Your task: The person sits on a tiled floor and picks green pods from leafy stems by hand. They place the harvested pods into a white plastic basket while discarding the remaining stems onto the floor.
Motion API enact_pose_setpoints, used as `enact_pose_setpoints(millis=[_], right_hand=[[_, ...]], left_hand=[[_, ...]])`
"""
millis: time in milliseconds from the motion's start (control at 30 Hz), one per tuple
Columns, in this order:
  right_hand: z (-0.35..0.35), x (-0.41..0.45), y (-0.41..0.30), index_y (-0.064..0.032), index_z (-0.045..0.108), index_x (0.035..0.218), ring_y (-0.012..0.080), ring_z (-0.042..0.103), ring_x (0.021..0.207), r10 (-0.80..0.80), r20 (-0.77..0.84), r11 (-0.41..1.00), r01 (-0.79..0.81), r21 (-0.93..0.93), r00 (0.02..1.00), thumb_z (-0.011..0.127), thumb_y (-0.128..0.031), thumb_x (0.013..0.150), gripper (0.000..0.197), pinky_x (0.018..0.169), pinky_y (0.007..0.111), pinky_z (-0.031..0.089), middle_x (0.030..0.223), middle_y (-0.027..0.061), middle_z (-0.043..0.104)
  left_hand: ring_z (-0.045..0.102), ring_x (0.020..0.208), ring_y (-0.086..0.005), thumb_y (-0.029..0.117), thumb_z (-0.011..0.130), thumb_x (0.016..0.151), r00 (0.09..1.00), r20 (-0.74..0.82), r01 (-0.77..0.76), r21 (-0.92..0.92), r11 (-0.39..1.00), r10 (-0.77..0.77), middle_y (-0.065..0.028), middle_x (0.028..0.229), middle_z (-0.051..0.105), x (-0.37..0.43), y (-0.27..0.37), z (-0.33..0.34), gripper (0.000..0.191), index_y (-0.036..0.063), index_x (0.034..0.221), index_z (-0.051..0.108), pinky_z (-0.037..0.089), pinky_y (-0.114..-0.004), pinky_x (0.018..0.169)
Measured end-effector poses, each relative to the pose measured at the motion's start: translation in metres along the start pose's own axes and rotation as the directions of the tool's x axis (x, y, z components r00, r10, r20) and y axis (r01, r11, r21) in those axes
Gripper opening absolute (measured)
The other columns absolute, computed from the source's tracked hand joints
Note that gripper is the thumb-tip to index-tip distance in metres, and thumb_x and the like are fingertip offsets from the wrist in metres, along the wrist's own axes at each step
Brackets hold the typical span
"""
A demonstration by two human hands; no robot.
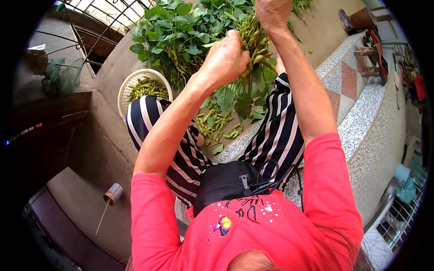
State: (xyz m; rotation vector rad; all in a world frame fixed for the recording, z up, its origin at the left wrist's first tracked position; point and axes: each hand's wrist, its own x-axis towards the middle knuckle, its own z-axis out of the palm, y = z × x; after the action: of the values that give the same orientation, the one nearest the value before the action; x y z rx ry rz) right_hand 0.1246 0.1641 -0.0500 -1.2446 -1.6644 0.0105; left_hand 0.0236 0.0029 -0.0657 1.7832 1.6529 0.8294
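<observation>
At the top centre, my right hand (274, 15) is closed around the stems of a bunch of soybean plants (254, 37), cut off partly by the picture's edge. My left hand (225, 59) is at the bunch's left side, fingers curled against the pods; whether it grips a pod is hidden. Leaves of the bunch hang down between my knees. Below them, loose green pods (213, 125) lie on the floor with a few leaves. A white plastic basket (122, 98) holding picked pods stands by my left knee. Behind it lies a large heap of leafy soybean plants (169, 37).
Speckled stone steps (364, 105) run along the right, with a small red-and-brown object (374, 57) on them. A brown boot (359, 20) stands at the upper right. To the left are a metal grille (98, 34) and a can with a stick (113, 194).
</observation>
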Motion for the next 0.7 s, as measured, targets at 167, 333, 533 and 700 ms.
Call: enact_pose_setpoints(millis=[167, 333, 533, 700], right_hand=[[0.024, 0.006, 0.053, -0.0017, 0.064, 0.095, 0.0475, 0.065, 0.081, 0.153, 0.009, 0.988, -0.153, -0.006, 0.988, 0.043, -0.033, 0.105, 0.039, 0.070, 0.055, 0.050, 0.083, 0.0285, 0.066], [0.046, 0.020, 0.118, 0.0015, 0.068, 0.092, 0.0461, 0.065, 0.092, 0.308, -0.056, 0.934, -0.313, -0.169, 0.950, 0.040, -0.038, 0.105, 0.049, 0.081, 0.053, 0.051, 0.092, 0.0293, 0.068], [0.023, 0.027, 0.072, -0.0001, 0.069, 0.101, 0.0449, 0.067, 0.089, 0.318, -0.043, 0.926, -0.320, -0.199, 0.947, 0.040, -0.040, 0.106, 0.050, 0.078, 0.053, 0.052, 0.092, 0.0276, 0.069], [0.017, 0.005, 0.024, 0.0001, 0.068, 0.102, 0.0473, 0.065, 0.087, 0.138, -0.023, 0.990, -0.138, 0.024, 0.990, 0.046, -0.033, 0.105, 0.040, 0.076, 0.051, 0.051, 0.092, 0.0282, 0.068]], left_hand=[[0.062, 0.080, -0.0489, 0.012, 0.049, 0.100, 1.000, -0.021, -0.020, 0.065, 0.998, 0.022, -0.0286, 0.082, 0.063, -0.006, 0.021, -0.003, 0.020, -0.0017, 0.112, 0.040, 0.047, -0.055, 0.075], [0.064, 0.077, -0.0400, 0.010, 0.050, 0.100, 0.942, -0.065, -0.334, -0.090, 0.938, 0.329, -0.0216, 0.080, 0.060, -0.040, 0.050, -0.028, 0.015, 0.0004, 0.111, 0.045, 0.050, -0.047, 0.069], [0.051, 0.069, -0.0068, 0.015, 0.046, 0.105, 0.997, 0.073, 0.066, -0.812, 0.580, -0.012, -0.0059, 0.095, 0.058, -0.034, 0.013, -0.055, 0.027, -0.0021, 0.127, 0.046, 0.044, -0.021, 0.055], [0.048, 0.065, -0.0073, 0.026, 0.066, 0.098, 0.986, -0.159, -0.014, -0.331, 0.943, -0.042, 0.0018, 0.080, 0.057, -0.011, 0.001, -0.039, 0.029, 0.0026, 0.115, 0.063, 0.044, -0.024, 0.060]])
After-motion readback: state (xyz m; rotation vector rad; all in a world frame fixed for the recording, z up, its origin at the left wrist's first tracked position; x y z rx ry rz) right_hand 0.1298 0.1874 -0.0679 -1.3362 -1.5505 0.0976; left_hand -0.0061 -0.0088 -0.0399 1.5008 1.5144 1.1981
